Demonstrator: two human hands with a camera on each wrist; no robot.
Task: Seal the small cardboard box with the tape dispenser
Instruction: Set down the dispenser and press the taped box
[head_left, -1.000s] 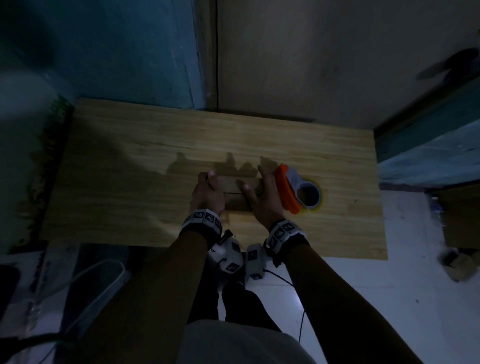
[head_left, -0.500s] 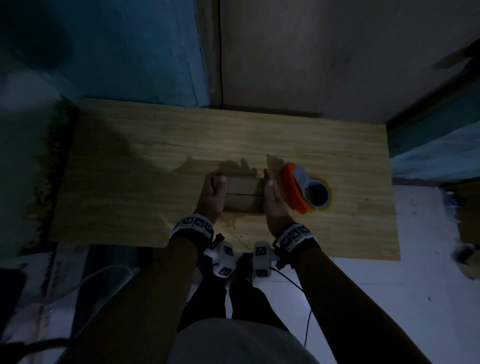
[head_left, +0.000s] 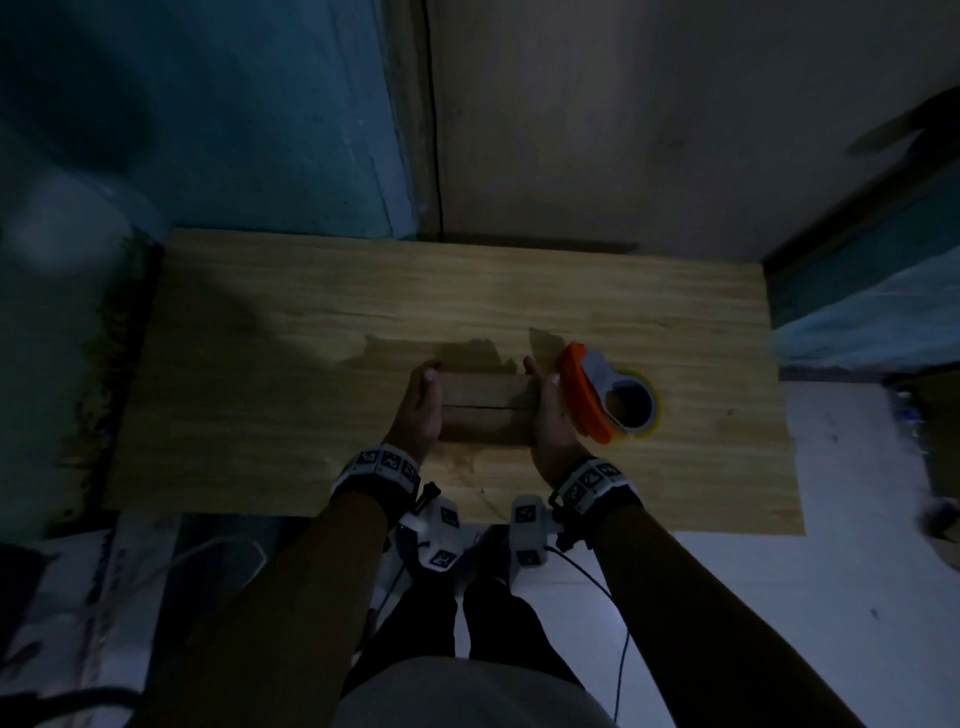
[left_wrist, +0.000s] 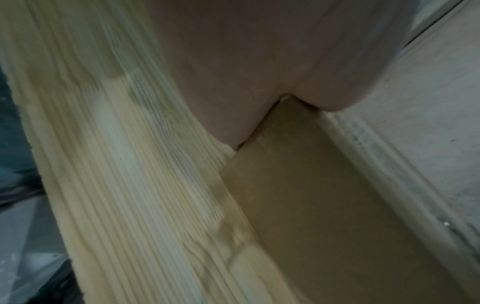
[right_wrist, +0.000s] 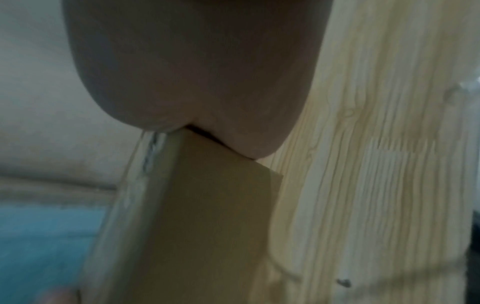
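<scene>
A small cardboard box (head_left: 485, 410) sits on the wooden table (head_left: 311, 364), its top flaps down and meeting at a dark seam. My left hand (head_left: 418, 410) lies flat against the box's left end and my right hand (head_left: 550, 415) against its right end, thumbs near the top edges. The left wrist view shows my palm (left_wrist: 246, 61) against the box (left_wrist: 324, 205). In the right wrist view my palm (right_wrist: 194, 61) touches the box (right_wrist: 207, 216) corner. The orange tape dispenser (head_left: 587, 400) with its tape roll (head_left: 631, 408) lies just right of my right hand, untouched.
The table stands against a blue and beige wall (head_left: 623, 130). White floor (head_left: 779, 597) lies to the right and front, with a cable (head_left: 621, 649) hanging by my legs. Bare tabletop stretches left of the box and behind it.
A second ago my fingers lay on top of the box over the flaps. Both hands have since slid off to the box's two ends. The dispenser has not moved.
</scene>
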